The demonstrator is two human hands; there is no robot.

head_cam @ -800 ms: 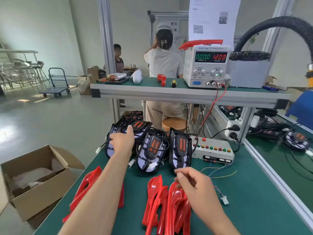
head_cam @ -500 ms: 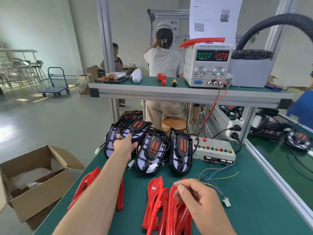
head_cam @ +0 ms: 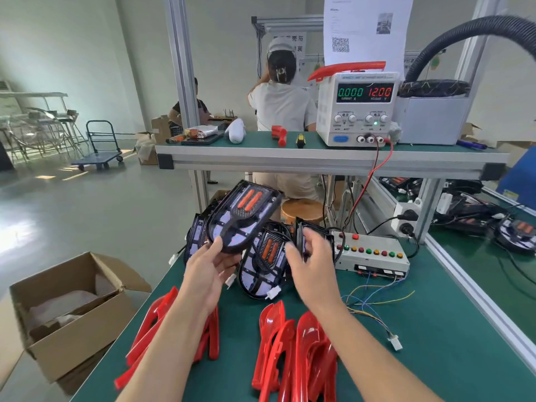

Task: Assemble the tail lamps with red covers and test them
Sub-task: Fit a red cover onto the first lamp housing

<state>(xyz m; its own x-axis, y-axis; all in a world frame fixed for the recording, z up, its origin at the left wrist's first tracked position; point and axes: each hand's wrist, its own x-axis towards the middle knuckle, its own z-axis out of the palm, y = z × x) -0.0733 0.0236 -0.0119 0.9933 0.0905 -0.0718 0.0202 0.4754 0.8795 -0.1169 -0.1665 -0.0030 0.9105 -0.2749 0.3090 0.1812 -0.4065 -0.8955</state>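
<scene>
Lamp: your left hand [head_cam: 207,274] holds a black tail lamp [head_cam: 242,217] by its lower end, fingers clamped, raised above the tabletop [head_cam: 435,329].
Right hand [head_cam: 311,266]: fingers loosely apart, holding nothing, just beside the lamp.
Red covers [head_cam: 293,349]: piled at your near edge.
Other lamps [head_cam: 264,262]: leaning mid-tabletop.

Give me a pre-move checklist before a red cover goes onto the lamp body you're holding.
1. Lamp body gripped by left hand: ok, lifted off the table.
2. Right hand free for a cover: ok, it holds nothing visible.
3. Red covers within reach: ok, piled on the mat near the right forearm.
4. Power supply on: ok, voltage reads 12.00, current 0.000.
5. Test connector accessible: ok, lying loose on the mat.
6. Held lamp's plug: cannot tell.
</scene>
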